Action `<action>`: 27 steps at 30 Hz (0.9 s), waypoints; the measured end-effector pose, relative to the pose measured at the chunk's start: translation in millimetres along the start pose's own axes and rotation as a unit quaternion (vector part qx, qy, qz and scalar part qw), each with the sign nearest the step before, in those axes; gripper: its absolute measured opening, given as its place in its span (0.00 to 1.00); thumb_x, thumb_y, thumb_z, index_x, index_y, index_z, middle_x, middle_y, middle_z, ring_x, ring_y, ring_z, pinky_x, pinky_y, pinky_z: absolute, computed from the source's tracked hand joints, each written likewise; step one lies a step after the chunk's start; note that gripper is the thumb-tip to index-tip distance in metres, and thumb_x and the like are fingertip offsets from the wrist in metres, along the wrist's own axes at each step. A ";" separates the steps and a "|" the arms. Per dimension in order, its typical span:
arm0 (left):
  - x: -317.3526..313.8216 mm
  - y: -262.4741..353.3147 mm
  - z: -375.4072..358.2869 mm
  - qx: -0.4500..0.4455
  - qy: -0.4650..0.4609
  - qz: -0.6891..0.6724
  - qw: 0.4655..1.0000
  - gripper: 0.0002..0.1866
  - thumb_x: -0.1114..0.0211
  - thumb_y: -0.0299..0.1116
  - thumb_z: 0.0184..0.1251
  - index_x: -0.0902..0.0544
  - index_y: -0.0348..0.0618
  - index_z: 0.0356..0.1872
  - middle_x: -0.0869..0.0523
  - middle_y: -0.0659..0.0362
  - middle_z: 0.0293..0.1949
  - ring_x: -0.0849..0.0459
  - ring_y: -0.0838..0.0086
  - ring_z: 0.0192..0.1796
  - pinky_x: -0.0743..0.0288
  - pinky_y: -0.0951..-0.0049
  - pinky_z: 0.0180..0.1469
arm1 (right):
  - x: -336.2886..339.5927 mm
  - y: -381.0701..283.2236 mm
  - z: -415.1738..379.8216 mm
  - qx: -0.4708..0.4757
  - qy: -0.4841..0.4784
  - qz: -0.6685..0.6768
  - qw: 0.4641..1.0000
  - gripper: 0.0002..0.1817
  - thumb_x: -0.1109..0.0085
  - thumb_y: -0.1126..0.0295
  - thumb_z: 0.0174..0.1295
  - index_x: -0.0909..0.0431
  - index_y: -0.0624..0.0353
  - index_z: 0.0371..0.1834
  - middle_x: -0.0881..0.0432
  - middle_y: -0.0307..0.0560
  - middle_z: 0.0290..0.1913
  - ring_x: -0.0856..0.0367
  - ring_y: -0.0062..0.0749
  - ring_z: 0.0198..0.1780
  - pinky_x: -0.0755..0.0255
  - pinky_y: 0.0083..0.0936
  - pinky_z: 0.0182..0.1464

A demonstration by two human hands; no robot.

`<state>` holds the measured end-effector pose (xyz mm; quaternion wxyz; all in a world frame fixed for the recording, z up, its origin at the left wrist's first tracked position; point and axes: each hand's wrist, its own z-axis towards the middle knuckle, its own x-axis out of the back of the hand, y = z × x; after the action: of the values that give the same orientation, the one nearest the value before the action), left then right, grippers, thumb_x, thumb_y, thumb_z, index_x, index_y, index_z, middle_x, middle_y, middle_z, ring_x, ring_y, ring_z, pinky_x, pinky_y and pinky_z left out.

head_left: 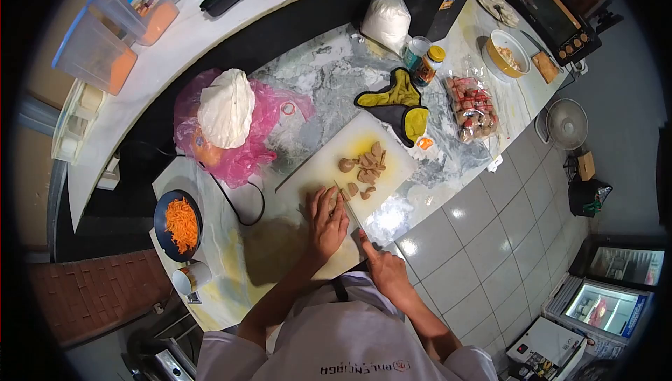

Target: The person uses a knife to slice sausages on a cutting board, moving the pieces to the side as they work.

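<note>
My left hand (327, 223) presses down on the white cutting board (311, 171), its fingers closed over a brown meatball that is mostly hidden beneath them. My right hand (386, 269) grips a knife (350, 213) by its dark handle, index finger stretched along the top. The blade lies over the board right beside my left fingertips. Just beyond the blade, brown meatball slices (371, 164) are piled on the board, with a few loose pieces nearer the knife. Yellow stains surround the pile.
A black-and-yellow cloth (399, 104), a bag of meatballs (472, 108) and a yellow-lidded jar (428, 66) lie beyond the board. Left are a pink plastic bag (259, 122), a cable (262, 202), a plate of shredded carrot (180, 223) and a cup (191, 278).
</note>
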<state>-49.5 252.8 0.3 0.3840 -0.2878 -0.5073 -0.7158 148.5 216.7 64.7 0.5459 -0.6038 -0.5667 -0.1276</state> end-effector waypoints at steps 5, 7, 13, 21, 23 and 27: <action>-5.4 -2.0 0.2 -0.014 0.016 0.014 1.000 0.29 0.28 0.27 0.60 0.19 0.34 0.64 0.27 0.45 0.71 0.33 0.44 0.75 0.45 0.34 0.80 | 14.2 -1.1 -2.1 -0.007 0.000 0.006 1.000 0.41 0.48 0.74 0.70 0.49 0.36 0.86 0.14 0.66 0.31 0.13 0.68 0.35 0.21 0.60 0.41; -6.7 -1.7 0.7 -0.026 0.030 0.036 0.999 0.29 0.28 0.25 0.58 0.19 0.33 0.64 0.27 0.43 0.71 0.33 0.41 0.74 0.42 0.37 0.78 | 22.8 3.0 -2.7 -0.006 -0.015 0.056 0.998 0.41 0.45 0.75 0.69 0.47 0.40 0.85 0.15 0.64 0.30 0.14 0.66 0.34 0.22 0.58 0.40; 0.6 4.3 3.6 -0.004 -0.003 0.035 0.999 0.25 0.29 0.25 0.61 0.16 0.32 0.61 0.26 0.44 0.70 0.34 0.43 0.75 0.42 0.36 0.78 | 33.3 19.7 -1.7 -0.007 -0.039 0.293 0.955 0.38 0.44 0.79 0.68 0.42 0.49 0.81 0.18 0.60 0.29 0.15 0.64 0.34 0.24 0.53 0.40; -1.8 2.0 3.1 0.000 0.017 0.011 1.000 0.23 0.31 0.26 0.64 0.16 0.35 0.62 0.26 0.44 0.69 0.33 0.43 0.74 0.41 0.38 0.78 | 7.9 10.6 1.4 0.015 0.003 0.118 0.993 0.41 0.45 0.77 0.68 0.47 0.40 0.84 0.15 0.68 0.35 0.16 0.68 0.35 0.23 0.61 0.41; -2.1 1.3 2.5 0.000 0.018 0.014 1.000 0.24 0.31 0.26 0.64 0.16 0.35 0.62 0.26 0.44 0.69 0.33 0.43 0.74 0.41 0.38 0.78 | 3.3 20.2 2.9 0.045 0.020 0.177 0.983 0.40 0.48 0.78 0.69 0.48 0.42 0.84 0.16 0.62 0.30 0.15 0.59 0.28 0.20 0.54 0.35; -2.5 1.3 3.3 -0.009 0.014 0.025 1.000 0.25 0.31 0.27 0.64 0.17 0.36 0.64 0.26 0.44 0.69 0.33 0.44 0.74 0.42 0.37 0.78 | 19.5 40.0 9.7 -0.011 -0.113 0.458 0.881 0.35 0.53 0.79 0.74 0.49 0.51 0.83 0.29 0.40 0.24 0.28 0.26 0.19 0.30 0.27 0.22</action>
<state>-47.0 256.3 -0.1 0.4065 -0.2938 -0.4876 -0.7146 183.3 244.6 55.5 0.4688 -0.8124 -0.2832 0.2002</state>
